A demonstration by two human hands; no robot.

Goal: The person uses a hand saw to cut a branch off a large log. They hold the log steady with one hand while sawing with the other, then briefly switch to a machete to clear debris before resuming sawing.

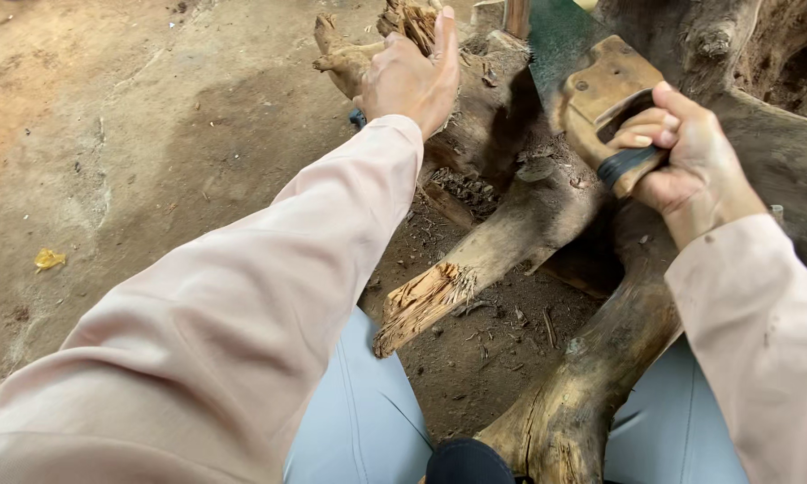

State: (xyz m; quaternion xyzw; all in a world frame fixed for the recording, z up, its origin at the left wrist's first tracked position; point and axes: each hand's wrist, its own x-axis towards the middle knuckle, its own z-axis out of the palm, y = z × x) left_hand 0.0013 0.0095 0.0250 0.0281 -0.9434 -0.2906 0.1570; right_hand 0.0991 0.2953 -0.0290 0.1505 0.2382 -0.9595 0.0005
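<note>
A big gnarled tree stump with thick roots point(547, 206) lies on the dirt in front of me. My left hand point(410, 76) grips a splintered root end point(414, 20) at the top of the stump. My right hand point(686, 161) is closed around the wooden handle point(605, 94) of a hand saw. Its green blade point(556, 36) runs up and away into the wood near the top edge. A broken root with a frayed pale end point(421, 305) points toward my knees.
Bare brown earth point(134, 134) spreads to the left, with a small yellow scrap point(48, 259) on it. Wood chips and crumbs lie between the roots point(484, 341). My legs in light blue trousers point(359, 421) straddle a lower root point(583, 394).
</note>
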